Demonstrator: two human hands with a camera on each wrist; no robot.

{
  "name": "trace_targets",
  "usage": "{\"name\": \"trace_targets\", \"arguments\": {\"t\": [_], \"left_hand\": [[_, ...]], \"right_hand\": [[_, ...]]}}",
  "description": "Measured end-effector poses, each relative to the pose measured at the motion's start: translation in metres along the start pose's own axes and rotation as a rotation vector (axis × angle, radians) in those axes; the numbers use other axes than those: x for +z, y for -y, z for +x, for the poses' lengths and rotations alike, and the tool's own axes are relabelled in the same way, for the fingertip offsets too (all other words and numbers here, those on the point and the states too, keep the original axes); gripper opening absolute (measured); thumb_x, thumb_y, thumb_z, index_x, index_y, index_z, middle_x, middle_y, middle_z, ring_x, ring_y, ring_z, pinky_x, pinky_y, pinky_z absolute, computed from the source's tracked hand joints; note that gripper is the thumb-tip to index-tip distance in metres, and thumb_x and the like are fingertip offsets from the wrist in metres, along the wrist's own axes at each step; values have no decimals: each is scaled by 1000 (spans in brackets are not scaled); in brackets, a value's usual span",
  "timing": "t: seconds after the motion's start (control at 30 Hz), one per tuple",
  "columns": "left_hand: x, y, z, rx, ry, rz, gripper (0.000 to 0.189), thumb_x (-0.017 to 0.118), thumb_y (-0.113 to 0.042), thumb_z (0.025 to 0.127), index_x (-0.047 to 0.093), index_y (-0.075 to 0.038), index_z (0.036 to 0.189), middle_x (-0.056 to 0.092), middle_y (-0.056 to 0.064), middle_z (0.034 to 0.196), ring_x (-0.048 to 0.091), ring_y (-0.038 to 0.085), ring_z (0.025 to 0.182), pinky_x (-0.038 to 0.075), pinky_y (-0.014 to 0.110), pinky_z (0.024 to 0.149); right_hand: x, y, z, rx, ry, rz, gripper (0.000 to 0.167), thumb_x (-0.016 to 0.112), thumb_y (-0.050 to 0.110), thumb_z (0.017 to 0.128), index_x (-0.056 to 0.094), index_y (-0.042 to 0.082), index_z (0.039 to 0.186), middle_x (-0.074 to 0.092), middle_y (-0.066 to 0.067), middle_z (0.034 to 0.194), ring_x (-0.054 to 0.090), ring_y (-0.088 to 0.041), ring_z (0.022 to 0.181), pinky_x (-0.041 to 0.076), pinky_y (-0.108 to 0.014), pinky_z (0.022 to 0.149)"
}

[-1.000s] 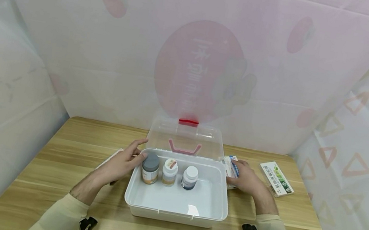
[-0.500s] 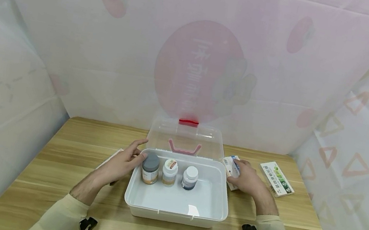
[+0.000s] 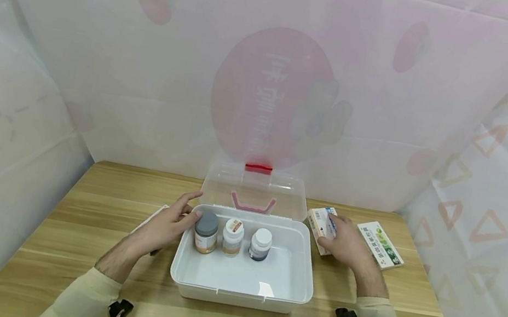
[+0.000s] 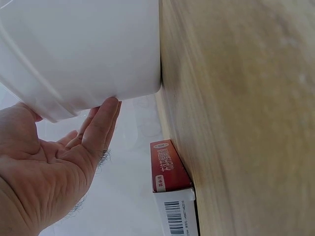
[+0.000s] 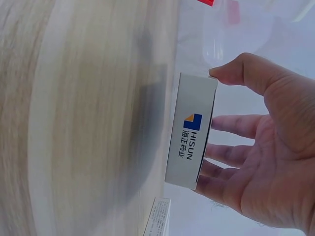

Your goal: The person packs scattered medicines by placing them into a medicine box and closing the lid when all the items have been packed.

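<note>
Medicine box (image 3: 320,225) now higher in head view, partly behind right hand (image 3: 345,243).

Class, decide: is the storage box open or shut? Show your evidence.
Open: its clear lid is behind the box, leaving three bottles uncovered.

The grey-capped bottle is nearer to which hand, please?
Left: the left hand touches the white container beside the grey-capped bottle; the right hand, holding a medicine box, is past the container's opposite side.
</note>
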State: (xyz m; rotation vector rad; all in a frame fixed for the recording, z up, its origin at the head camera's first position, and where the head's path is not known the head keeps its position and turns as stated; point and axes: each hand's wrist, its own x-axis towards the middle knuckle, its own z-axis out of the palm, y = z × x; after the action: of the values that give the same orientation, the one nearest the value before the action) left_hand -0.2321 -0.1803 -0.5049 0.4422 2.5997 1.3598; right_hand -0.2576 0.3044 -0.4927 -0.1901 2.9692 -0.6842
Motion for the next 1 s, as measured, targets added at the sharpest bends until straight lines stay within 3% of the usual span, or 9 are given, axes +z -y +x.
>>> {"name": "trace_targets", "arguments": {"t": [0.4,0.63,1.0], "left_hand": [[-1,-1,0,-3,3,-1,69,52,-46,127,30,-18,185,72,27,156,71,49,149,57,71,125],[-1,0,1,-1,4,0,69,52,-46,126,30,-18,185,72,27,156,71,49,148,57,72,125],[0,0,1,-7,7,-5,69,51,-46,127,30,-18,186,71,28,157,71,50,149,58,72,125]], "right_hand": [[-7,5,0,7,-26,75,87,79,20,103,41,-17,172,41,-49,174,59,-65,151,52,-75,128],[-19,12,-6,-14,-78,58,87,79,20,102,42,-14,173,43,-49,174,64,-61,142,59,-74,119],[-34,27,-14,-43,-112,61,86,77,22,105,41,-11,176,34,-48,180,54,-68,153,54,-79,123]]}}
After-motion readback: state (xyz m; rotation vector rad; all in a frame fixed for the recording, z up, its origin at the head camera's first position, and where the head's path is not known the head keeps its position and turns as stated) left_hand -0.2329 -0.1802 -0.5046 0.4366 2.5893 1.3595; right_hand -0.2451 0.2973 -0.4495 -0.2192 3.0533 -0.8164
